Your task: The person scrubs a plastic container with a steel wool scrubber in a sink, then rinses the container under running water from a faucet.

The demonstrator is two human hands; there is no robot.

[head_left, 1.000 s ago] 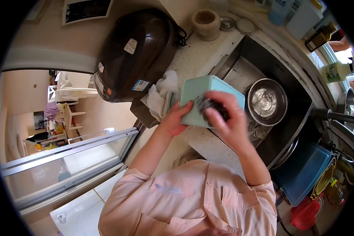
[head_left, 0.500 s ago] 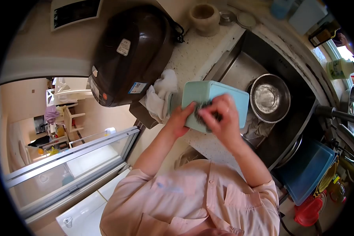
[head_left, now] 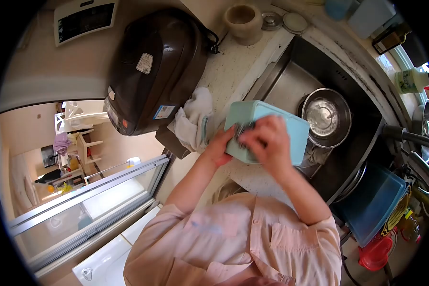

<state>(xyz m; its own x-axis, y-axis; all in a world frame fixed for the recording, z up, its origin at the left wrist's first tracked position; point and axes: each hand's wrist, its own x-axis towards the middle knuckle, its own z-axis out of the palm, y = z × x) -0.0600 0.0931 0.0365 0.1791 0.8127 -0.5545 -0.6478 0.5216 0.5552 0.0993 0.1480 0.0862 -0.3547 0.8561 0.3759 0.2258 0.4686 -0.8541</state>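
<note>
A mint-green plastic box (head_left: 293,131) is tipped on its side above the near left edge of the sink (head_left: 291,71). My left hand (head_left: 219,148) grips its left end, the thumb lying against the end face. In the pinched fingers of my right hand (head_left: 273,145) is a dark metallic scrubber, apparently steel wool (head_left: 243,128), pressed on that same face. Motion blurs the right fingers slightly. Inside the sink, just right of the box, a round steel bowl (head_left: 341,136) holds some water. A wet cloth (head_left: 318,155) lies partly hidden below the box.
A dark brown rice cooker (head_left: 162,66) stands on the counter to the left, with a white cloth (head_left: 195,117) beside it. At the back sits a stone mortar (head_left: 243,35). A faucet (head_left: 405,137) reaches over the sink's right side, near a blue translucent container (head_left: 372,205).
The box and both hands have shifted slightly right in view. My right hand has moved a little over the box's end face, still holding the scrubber.
</note>
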